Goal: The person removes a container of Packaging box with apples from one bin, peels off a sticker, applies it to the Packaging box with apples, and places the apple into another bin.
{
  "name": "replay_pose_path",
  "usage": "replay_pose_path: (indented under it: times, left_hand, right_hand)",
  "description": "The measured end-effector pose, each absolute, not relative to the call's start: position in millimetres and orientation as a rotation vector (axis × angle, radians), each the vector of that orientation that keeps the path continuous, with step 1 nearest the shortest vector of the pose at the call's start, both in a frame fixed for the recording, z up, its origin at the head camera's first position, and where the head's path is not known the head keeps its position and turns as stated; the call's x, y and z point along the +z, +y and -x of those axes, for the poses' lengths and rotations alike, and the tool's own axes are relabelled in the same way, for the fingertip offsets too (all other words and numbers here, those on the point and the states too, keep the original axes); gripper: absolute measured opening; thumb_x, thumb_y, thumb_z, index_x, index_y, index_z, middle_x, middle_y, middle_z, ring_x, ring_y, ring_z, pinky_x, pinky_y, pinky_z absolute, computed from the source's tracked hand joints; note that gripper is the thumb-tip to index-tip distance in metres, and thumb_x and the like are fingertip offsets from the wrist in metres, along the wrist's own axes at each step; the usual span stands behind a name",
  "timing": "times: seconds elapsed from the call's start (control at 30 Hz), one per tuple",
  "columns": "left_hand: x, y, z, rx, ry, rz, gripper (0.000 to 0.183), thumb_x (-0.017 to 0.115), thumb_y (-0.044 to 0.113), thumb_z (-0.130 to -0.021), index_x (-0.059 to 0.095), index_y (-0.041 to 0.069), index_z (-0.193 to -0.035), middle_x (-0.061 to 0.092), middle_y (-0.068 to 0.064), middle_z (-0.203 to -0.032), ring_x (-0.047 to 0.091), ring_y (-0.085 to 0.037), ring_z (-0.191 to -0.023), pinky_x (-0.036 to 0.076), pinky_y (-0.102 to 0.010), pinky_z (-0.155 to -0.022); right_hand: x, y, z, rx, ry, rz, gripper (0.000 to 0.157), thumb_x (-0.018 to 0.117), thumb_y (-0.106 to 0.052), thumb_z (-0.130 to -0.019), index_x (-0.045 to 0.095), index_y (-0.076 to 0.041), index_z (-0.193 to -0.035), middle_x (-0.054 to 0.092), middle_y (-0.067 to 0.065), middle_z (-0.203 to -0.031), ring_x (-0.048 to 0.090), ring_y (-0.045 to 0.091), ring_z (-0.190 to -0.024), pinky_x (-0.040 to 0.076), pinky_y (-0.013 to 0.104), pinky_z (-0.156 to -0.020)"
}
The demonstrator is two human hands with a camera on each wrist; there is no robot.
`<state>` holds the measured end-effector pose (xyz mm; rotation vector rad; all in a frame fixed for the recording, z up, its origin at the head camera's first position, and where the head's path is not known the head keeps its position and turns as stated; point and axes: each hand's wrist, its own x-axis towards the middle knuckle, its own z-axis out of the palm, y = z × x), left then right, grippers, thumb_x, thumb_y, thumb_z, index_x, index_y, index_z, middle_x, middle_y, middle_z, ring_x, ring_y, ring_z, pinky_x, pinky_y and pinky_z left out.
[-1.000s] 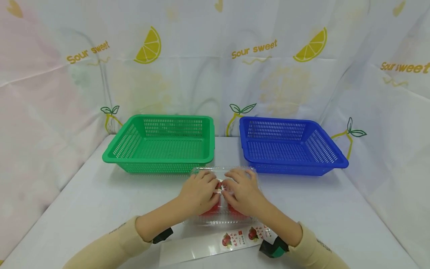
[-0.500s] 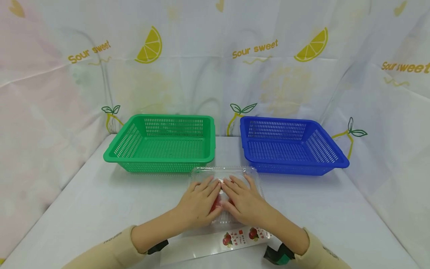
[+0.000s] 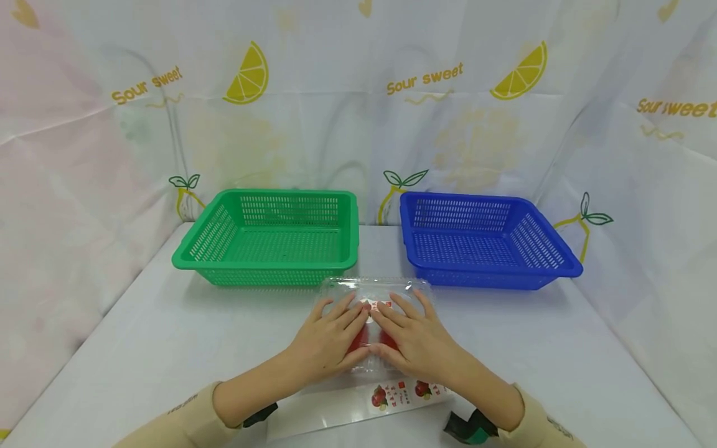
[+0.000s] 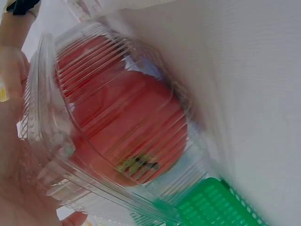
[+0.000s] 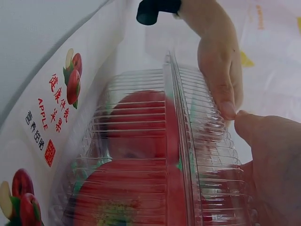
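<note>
A clear plastic clamshell box sits on the white table with red apples inside. My left hand and right hand rest palm down on its lid, fingers spread and fairly straight, thumbs meeting near the front. Under the fingertips shows a small white and red label on the lid, partly covered by them. Ridged walls of the closed box show in both wrist views, with the rim standing between lid and base.
A white label strip printed with apple pictures lies just in front of the box. Behind it stand a green basket at left and a blue basket at right. A patterned cloth hangs behind.
A second ago the fingers were bent over the label area. They have since straightened and spread flat across the lid, both palms lowering outward. The box has stayed in nearly the same place.
</note>
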<state>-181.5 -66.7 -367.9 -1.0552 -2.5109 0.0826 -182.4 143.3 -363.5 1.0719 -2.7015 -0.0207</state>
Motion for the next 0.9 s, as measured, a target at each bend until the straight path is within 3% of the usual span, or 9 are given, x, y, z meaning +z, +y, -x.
replay_pose_path:
  times: [0.47, 0.9]
  left_hand:
    - [-373.3, -71.3, 183.6, -0.011, -2.457, 1.061, 0.056, 0.042, 0.053, -0.091, 0.057, 0.009, -0.123, 0.055, -0.006, -0.126, 0.041, -0.026, -0.124, 0.029, -0.051, -0.096]
    - [-374.0, -74.6, 181.5, -0.02, -2.466, 1.045, 0.057, 0.039, 0.054, -0.092, 0.056, 0.01, -0.123, 0.056, -0.007, -0.124, 0.043, -0.027, -0.121, 0.029, -0.052, -0.097]
  right_hand:
    - [-360.1, 151.9, 179.9, -0.053, -2.682, -1.065, 0.06, 0.033, -0.056, -0.093, 0.05, -0.013, -0.132, 0.048, 0.006, -0.134, 0.033, 0.03, -0.13, 0.012, 0.057, -0.104]
    - [-362.4, 156.9, 179.2, -0.015, -2.637, -1.061, 0.059, 0.037, -0.055, -0.092, 0.053, -0.012, -0.128, 0.051, 0.006, -0.131, 0.036, 0.03, -0.128, 0.014, 0.056, -0.104]
